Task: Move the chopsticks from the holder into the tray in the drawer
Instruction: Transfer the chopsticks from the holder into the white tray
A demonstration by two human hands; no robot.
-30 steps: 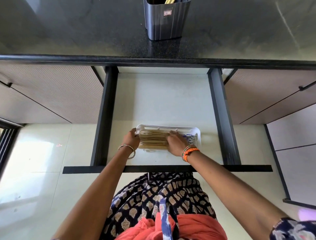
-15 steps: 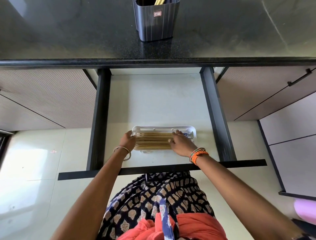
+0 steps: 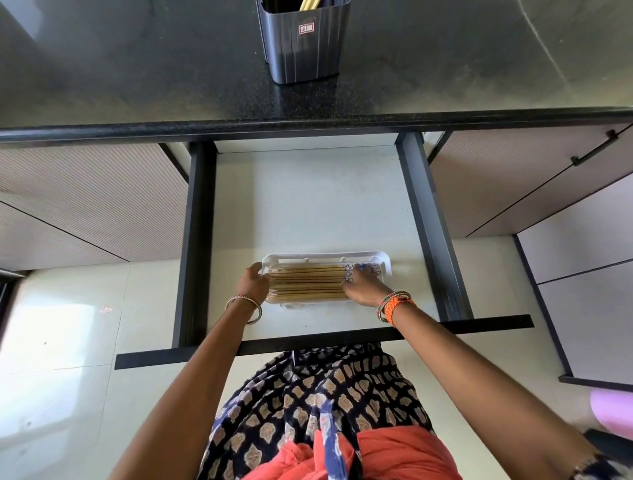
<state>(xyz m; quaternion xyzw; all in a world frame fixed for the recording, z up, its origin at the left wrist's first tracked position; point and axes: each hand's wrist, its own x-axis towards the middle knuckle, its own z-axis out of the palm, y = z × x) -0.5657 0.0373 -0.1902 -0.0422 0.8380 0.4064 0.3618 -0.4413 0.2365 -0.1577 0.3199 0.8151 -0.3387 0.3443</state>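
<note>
A white tray (image 3: 383, 262) lies in the open drawer (image 3: 308, 205), near its front. Several wooden chopsticks (image 3: 308, 282) lie side by side in it, their patterned ends to the right. My left hand (image 3: 253, 282) rests against the tray's left end, fingers curled at its rim. My right hand (image 3: 363, 286) lies flat on the right ends of the chopsticks, fingers spread over them. A dark ribbed holder (image 3: 303, 44) stands on the black countertop (image 3: 137, 68) above, with a few yellow chopsticks (image 3: 308, 4) showing at its top.
The drawer's dark side rails (image 3: 428, 222) and front panel (image 3: 325, 337) frame the tray. Closed cabinet doors (image 3: 85, 198) flank the drawer, with a bar handle (image 3: 594, 149) at the right. A pale tiled floor (image 3: 61, 342) lies below.
My right hand has slid to the right along the chopsticks, uncovering more of them. My left hand stays at the tray's left end. The view has shifted slightly.
</note>
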